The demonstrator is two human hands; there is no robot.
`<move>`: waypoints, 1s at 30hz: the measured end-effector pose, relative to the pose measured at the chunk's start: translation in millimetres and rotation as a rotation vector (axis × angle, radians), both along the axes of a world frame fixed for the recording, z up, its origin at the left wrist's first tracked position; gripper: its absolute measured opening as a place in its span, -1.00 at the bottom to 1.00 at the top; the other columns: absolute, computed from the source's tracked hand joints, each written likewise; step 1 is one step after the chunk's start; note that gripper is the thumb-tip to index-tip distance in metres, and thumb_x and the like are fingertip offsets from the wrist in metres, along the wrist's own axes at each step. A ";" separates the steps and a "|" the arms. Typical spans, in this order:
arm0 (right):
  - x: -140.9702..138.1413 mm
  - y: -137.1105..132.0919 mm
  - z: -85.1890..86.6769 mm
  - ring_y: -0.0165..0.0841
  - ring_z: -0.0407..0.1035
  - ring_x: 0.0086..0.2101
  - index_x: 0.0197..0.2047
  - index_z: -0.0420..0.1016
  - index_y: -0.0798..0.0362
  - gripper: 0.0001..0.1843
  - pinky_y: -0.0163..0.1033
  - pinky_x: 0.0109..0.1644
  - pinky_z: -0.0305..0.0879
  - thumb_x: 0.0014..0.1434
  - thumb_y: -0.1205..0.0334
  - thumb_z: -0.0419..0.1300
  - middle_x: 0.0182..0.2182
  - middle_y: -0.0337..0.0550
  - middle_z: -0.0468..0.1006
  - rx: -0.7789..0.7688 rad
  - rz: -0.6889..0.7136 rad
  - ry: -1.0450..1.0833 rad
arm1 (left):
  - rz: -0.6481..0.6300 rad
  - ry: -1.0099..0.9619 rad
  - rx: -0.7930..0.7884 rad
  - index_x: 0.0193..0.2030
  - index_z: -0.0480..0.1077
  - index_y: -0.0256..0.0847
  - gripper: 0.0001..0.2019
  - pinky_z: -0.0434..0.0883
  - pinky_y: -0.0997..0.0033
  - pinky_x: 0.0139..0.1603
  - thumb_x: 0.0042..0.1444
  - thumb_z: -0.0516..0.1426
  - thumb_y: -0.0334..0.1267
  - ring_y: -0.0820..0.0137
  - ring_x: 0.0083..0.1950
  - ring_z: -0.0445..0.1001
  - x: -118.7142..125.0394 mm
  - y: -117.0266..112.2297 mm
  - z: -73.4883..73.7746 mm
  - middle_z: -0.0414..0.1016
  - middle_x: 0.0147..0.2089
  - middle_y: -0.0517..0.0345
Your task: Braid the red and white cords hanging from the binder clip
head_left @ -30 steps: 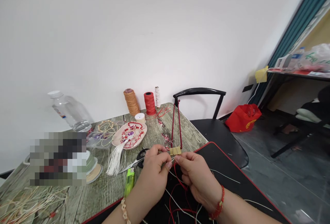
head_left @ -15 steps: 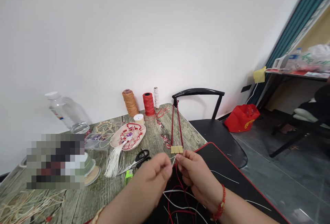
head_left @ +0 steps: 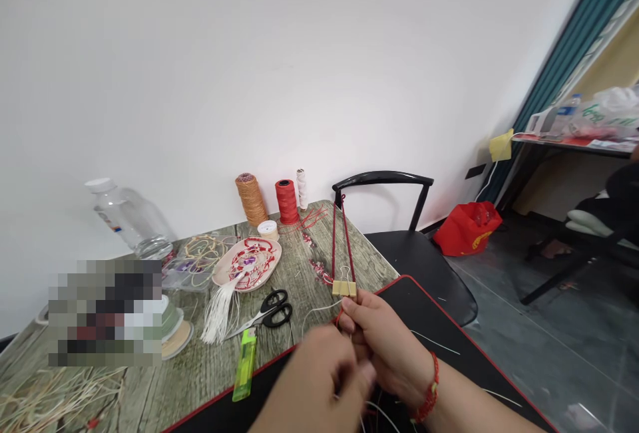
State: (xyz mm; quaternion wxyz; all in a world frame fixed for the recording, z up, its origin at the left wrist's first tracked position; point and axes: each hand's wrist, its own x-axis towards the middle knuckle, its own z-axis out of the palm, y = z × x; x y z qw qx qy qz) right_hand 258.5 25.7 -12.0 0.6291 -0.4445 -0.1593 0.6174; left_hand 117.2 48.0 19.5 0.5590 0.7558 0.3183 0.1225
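The gold clip (head_left: 339, 288) lies just beyond the right hand's grip (head_left: 382, 336).

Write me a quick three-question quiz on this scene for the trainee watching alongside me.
1. True or false: the left hand is holding the scissors.
2. Which is nearest the right hand: A) lighter, B) clip, C) plate?
3. Fill in: between the orange spool and the tall white spool stands a ____ spool.

Key:
1. False; the scissors lie on the table.
2. B.
3. Red.
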 end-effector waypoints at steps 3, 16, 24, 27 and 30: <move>-1.6 0.3 -1.0 -0.62 -0.19 -0.73 -0.39 0.18 0.00 -0.74 -0.39 -0.65 -0.37 0.05 0.10 0.21 -0.70 -0.48 0.21 0.007 -0.017 -0.087 | 0.265 -0.038 0.105 -0.34 0.29 -0.12 -0.92 0.38 0.25 -0.16 0.17 0.09 -0.24 0.29 -0.23 0.43 16.3 24.1 -6.4 0.43 -0.29 0.16; -5.6 5.1 -1.3 -0.57 0.06 -0.67 -0.41 0.32 0.07 -0.75 -0.39 -0.63 -0.24 -0.06 0.15 0.30 -0.64 -0.37 0.34 -0.025 -0.101 -0.258 | 0.385 -0.190 -0.270 -0.29 0.14 -0.14 -0.87 0.23 0.53 -0.44 0.11 0.07 -0.36 0.50 -0.51 0.33 40.9 36.2 -30.6 0.33 -0.55 0.37; -3.5 5.6 -6.8 -0.58 -0.01 -0.69 -0.50 0.25 0.05 -0.79 -0.39 -0.60 -0.14 0.04 0.22 0.22 -0.71 -0.43 0.25 -0.062 -0.108 -0.412 | 0.458 -0.193 -0.538 -0.27 0.12 -0.15 -0.82 0.18 0.56 -0.52 0.05 0.01 -0.49 0.55 -0.56 0.30 41.8 33.4 -19.3 0.32 -0.49 0.32; -2.4 4.8 -5.6 -0.60 -0.12 -0.70 -0.48 0.24 0.04 -0.80 -0.38 -0.61 -0.25 0.05 0.22 0.21 -0.73 -0.49 0.15 -0.084 -0.095 -0.418 | 0.452 -0.180 -0.469 -0.34 0.13 -0.14 -0.85 -0.06 0.56 -0.60 0.05 0.03 -0.46 0.59 -0.64 0.10 40.6 37.3 -20.9 0.20 -0.56 0.42; -1.3 3.5 -3.4 -0.59 -0.16 -0.70 -0.42 0.24 0.03 -0.85 -0.37 -0.61 -0.29 0.10 0.21 0.16 -0.71 -0.51 0.10 -0.077 -0.071 -0.399 | 0.446 -0.203 -0.311 -0.36 0.16 -0.13 -0.86 0.05 0.54 -0.51 0.06 0.08 -0.41 0.54 -0.55 0.14 36.8 41.2 -23.5 0.16 -0.56 0.43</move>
